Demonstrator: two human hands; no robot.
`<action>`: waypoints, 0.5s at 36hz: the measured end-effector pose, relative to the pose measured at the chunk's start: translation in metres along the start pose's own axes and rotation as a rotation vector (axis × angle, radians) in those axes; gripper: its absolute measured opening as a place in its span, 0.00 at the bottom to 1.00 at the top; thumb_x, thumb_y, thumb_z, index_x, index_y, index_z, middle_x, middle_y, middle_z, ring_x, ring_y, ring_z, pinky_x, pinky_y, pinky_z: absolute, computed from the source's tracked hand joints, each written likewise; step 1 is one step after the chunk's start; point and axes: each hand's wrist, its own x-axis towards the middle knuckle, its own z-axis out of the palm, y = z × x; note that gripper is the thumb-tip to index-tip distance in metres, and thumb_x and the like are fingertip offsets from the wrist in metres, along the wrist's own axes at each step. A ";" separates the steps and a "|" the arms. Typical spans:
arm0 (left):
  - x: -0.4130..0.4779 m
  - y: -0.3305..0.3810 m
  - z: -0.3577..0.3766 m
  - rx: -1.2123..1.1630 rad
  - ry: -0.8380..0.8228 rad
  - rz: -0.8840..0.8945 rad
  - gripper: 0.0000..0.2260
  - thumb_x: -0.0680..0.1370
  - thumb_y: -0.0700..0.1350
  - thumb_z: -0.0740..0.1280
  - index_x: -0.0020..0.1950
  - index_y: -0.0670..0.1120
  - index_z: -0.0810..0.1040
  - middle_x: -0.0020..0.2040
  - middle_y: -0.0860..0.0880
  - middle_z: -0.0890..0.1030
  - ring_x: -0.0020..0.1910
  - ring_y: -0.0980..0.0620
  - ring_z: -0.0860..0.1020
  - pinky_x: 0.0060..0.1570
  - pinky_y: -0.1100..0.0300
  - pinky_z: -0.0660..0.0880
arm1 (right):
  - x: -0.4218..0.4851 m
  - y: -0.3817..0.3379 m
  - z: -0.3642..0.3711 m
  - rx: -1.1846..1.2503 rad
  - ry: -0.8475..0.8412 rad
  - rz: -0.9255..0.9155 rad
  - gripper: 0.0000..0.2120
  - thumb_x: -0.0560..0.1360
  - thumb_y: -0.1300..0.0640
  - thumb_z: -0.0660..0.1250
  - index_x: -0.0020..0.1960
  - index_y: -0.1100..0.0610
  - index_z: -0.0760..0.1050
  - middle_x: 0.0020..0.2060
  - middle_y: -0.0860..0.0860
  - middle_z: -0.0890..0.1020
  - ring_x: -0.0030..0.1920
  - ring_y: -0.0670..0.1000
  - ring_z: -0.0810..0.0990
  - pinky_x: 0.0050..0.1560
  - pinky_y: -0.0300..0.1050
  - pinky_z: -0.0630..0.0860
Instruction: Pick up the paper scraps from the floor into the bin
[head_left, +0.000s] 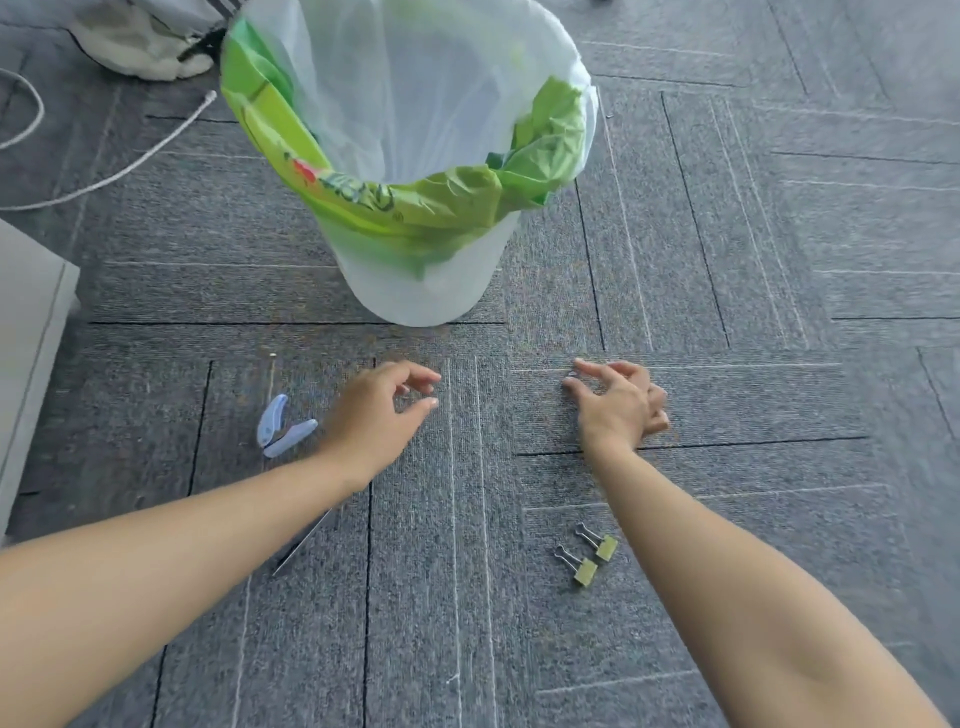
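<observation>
**Both hands low before the bin**

The white translucent plastic bin (415, 291), lined with a green bag, stands on the grey carpet (727, 260) just beyond both hands. The left hand (379, 410) hovers, fingers loosely curled and empty. The right hand (618, 405) spreads its fingers near the floor. Whether a paper scrap lies under them cannot be told.

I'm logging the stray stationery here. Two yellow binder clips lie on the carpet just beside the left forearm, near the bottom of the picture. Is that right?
Not quite: the side is wrong. The two yellow binder clips lie on the carpet just beside the right forearm, near the bottom of the picture. The head view shows it.
</observation>
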 end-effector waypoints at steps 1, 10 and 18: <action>0.000 -0.001 0.002 -0.008 -0.007 -0.011 0.10 0.75 0.45 0.72 0.55 0.54 0.80 0.49 0.60 0.81 0.49 0.57 0.78 0.54 0.53 0.76 | 0.002 0.000 0.002 0.014 -0.003 0.013 0.12 0.67 0.37 0.72 0.49 0.35 0.80 0.55 0.39 0.69 0.58 0.49 0.63 0.53 0.48 0.54; 0.001 0.000 0.012 -0.011 -0.094 -0.039 0.08 0.76 0.48 0.70 0.55 0.54 0.79 0.49 0.62 0.79 0.51 0.61 0.76 0.52 0.66 0.68 | 0.013 0.006 0.009 0.143 0.029 0.029 0.09 0.64 0.37 0.73 0.39 0.40 0.81 0.53 0.38 0.70 0.58 0.48 0.62 0.57 0.51 0.58; 0.002 0.006 0.009 -0.083 -0.078 -0.046 0.06 0.77 0.47 0.69 0.53 0.56 0.80 0.48 0.63 0.78 0.48 0.64 0.74 0.45 0.70 0.65 | 0.012 -0.001 0.009 0.062 0.064 -0.007 0.07 0.70 0.40 0.71 0.41 0.42 0.81 0.53 0.41 0.71 0.58 0.50 0.63 0.55 0.50 0.56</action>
